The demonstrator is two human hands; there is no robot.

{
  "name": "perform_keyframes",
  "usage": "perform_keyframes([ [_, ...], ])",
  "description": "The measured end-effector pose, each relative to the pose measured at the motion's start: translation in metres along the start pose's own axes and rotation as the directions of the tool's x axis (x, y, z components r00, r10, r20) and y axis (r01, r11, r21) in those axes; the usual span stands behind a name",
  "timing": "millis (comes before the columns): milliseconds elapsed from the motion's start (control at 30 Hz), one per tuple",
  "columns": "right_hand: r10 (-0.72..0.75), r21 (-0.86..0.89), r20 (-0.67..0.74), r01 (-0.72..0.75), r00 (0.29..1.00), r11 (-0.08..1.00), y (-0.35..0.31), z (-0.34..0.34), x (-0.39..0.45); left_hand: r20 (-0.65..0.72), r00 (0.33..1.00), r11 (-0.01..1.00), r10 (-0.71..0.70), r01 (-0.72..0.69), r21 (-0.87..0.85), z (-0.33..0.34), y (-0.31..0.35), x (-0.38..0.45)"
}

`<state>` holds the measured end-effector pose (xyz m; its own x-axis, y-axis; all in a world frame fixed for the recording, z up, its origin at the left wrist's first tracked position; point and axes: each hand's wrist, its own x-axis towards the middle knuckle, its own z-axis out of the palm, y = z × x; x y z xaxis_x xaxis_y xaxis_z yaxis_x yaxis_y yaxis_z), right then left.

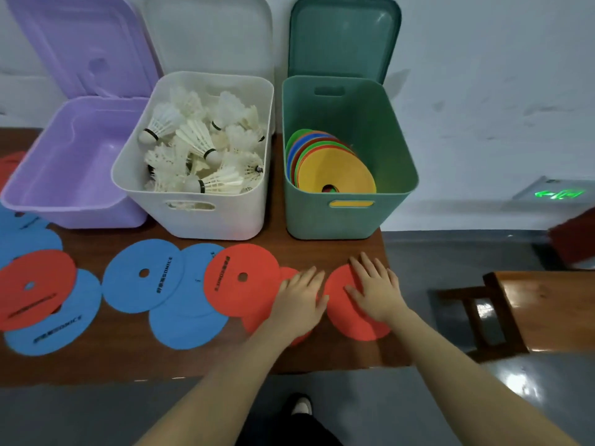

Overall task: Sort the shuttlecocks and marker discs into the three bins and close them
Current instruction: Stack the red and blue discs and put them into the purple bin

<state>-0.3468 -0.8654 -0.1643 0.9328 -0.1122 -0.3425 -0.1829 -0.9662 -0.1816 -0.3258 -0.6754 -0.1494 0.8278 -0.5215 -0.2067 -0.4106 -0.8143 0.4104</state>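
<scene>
Your table [322, 355] is dark brown wood, set against a pale wall [483, 75]. Three open bins stand in a row along its back: a purple bin [38, 201] on the left, holding nothing you can see; a white bin [206, 220] in the middle, touching the purple one; a green bin [335, 220] on the right, just apart from the white. Behind each, a lid of its own colour leans upright on the wall: purple lid [83, 43], white lid [209, 33], green lid [344, 37].

The white bin is heaped with white feathered shuttlecocks [199, 149], cork tips banded in black; they are too tangled to count. In the green bin a stack of discs [335, 175] leans on the left wall, a yellow one in front, with green, red and blue edges behind.

Flat round discs with a small centre hole lie on the table in front of the bins. You can count about five blue discs [143, 275], some printed with black lettering, and five red discs [241, 278], many overlapping, one red at the far left edge.

Your left hand [299, 300] lies flat, fingers straight and close together, on a red disc partly hidden beneath it. Your right hand [375, 291] presses flat, fingers slightly spread, on the rightmost red disc [354, 320] near the table's right edge.
</scene>
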Motion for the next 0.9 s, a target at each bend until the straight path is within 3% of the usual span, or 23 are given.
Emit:
perform_keyframes([
  [100,-0.029,0.032,0.005,0.029,1.000,0.999,0.011,0.009,-0.003,0.126,0.992,1.000,-0.019,0.017,0.024,0.012,0.013,0.016],
  [200,-0.083,0.043,-0.067,0.086,0.994,0.995,0.019,0.013,-0.004,0.162,0.986,0.997,-0.026,0.013,0.081,0.023,0.017,0.016],
  [467,-0.074,0.200,-0.184,0.111,0.980,0.973,0.025,0.018,-0.005,0.101,0.995,0.999,-0.007,0.003,0.042,0.032,0.026,0.008],
  [600,0.030,0.354,-0.298,0.081,0.954,0.932,0.028,0.020,-0.006,0.072,0.997,0.998,-0.014,0.017,-0.053,0.037,0.034,0.012],
  [733,-0.022,0.371,-0.413,0.191,0.910,0.909,0.028,0.016,-0.011,0.043,0.999,0.980,-0.025,0.033,-0.197,0.037,0.036,0.009],
  [833,-0.050,0.387,-0.437,0.238,0.898,0.891,0.019,0.010,-0.016,-0.047,0.999,0.932,-0.001,-0.016,-0.361,0.032,0.033,0.000],
  [900,-0.072,0.391,-0.453,0.271,0.888,0.880,0.008,0.002,-0.015,-0.152,0.988,0.921,0.033,-0.089,-0.380,0.024,0.026,-0.005],
])
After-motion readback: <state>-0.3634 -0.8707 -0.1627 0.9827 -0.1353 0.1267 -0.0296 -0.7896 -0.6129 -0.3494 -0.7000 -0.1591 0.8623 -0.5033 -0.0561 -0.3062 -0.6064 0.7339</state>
